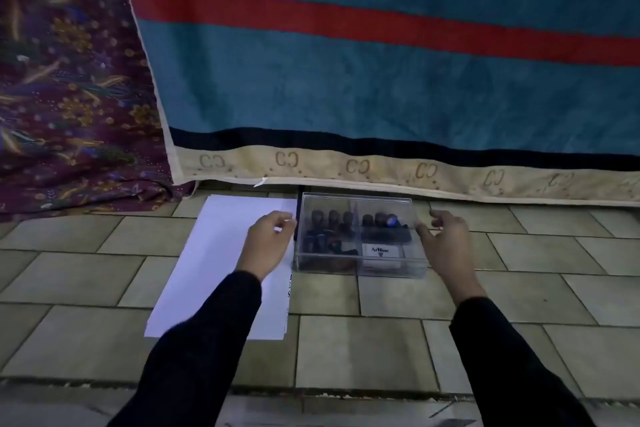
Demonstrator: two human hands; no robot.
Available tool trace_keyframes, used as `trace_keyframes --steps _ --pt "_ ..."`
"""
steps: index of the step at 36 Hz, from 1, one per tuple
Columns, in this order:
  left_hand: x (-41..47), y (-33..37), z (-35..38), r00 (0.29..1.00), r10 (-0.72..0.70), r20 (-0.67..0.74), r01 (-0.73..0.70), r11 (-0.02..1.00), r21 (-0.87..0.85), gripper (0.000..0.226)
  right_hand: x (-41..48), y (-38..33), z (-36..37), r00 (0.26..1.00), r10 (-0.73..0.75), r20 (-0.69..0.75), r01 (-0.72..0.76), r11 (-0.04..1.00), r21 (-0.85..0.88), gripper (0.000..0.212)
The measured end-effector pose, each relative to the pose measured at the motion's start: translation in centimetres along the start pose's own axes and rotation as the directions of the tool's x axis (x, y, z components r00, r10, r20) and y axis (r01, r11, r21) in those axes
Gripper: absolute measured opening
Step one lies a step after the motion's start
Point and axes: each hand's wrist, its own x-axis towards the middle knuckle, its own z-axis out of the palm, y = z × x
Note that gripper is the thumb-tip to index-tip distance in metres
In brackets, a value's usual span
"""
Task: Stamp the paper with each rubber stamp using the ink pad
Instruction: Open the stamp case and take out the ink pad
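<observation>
A clear plastic box [360,199] with its lid on stands on the tiled floor. Inside it lie several dark rubber stamps [332,225] and a white Artline ink pad [382,255]. A white sheet of paper [214,253] lies flat to the left of the box. My left hand [266,243] hovers over the paper's right edge, its fingers curled beside the box's left wall. My right hand [445,237] is at the box's right wall, thumb near the corner, fingers apart. Neither hand clearly grips the box.
A blue blanket [381,80] with a red stripe and beige border hangs just behind the box. A purple floral cloth [69,97] hangs at the left. Beige floor tiles [363,350] spread in front of the box.
</observation>
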Motion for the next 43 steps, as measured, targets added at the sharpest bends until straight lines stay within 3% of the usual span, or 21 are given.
trace_keyframes --steps 3,6,15,22,25,27,30,33,37,43 --pt "1.8 0.6 0.8 0.99 -0.091 0.111 0.077 0.989 0.127 0.027 1.6 0.0 0.9 0.993 0.103 0.049 -0.099 0.991 -0.094 0.043" --pt "2.7 0.6 1.5 0.988 -0.111 0.109 0.088 0.977 0.193 0.024 2.4 0.5 1.8 0.974 0.18 0.139 -0.157 0.974 -0.164 0.034" --pt "2.7 1.1 2.2 1.0 0.006 -0.008 -0.002 0.899 0.438 0.028 2.1 1.5 2.2 0.996 0.048 0.074 -0.041 0.994 -0.1 0.023" --pt "1.7 2.7 0.3 0.997 0.07 -0.017 -0.059 0.928 0.369 0.016 0.7 0.6 -1.1 0.998 -0.003 -0.058 0.003 1.0 0.007 0.016" --pt "0.1 2.7 -1.0 0.997 -0.031 0.07 0.008 0.953 0.302 0.009 -0.7 0.9 -3.4 0.997 0.055 0.053 -0.057 0.997 0.045 0.012" --pt "-1.4 2.5 -1.8 0.985 -0.107 0.138 0.065 0.958 0.28 0.005 -1.9 1.8 -4.7 0.973 0.102 0.206 -0.119 0.99 0.07 0.013" --pt "-3.9 1.2 -2.5 0.933 -0.232 0.276 0.158 0.951 0.265 0.004 -3.8 3.7 -5.8 0.882 0.201 0.425 -0.26 0.962 0.086 0.021" --pt "-6.2 -0.9 -2.2 0.875 -0.316 0.367 0.234 0.939 0.251 0.004 -5.4 5.7 -5.6 0.796 0.283 0.535 -0.328 0.944 -0.011 0.03" --pt "-7.8 -3.3 -1.0 0.864 -0.356 0.355 0.27 0.924 0.269 0.006 -6.7 7.2 -4.5 0.742 0.355 0.569 -0.335 0.931 -0.144 0.037" --pt "-7.8 -4.3 0.1 0.924 -0.298 0.239 0.231 0.934 0.275 0.013 -7.0 6.1 -3.2 0.801 0.346 0.488 -0.212 0.927 -0.31 0.02"
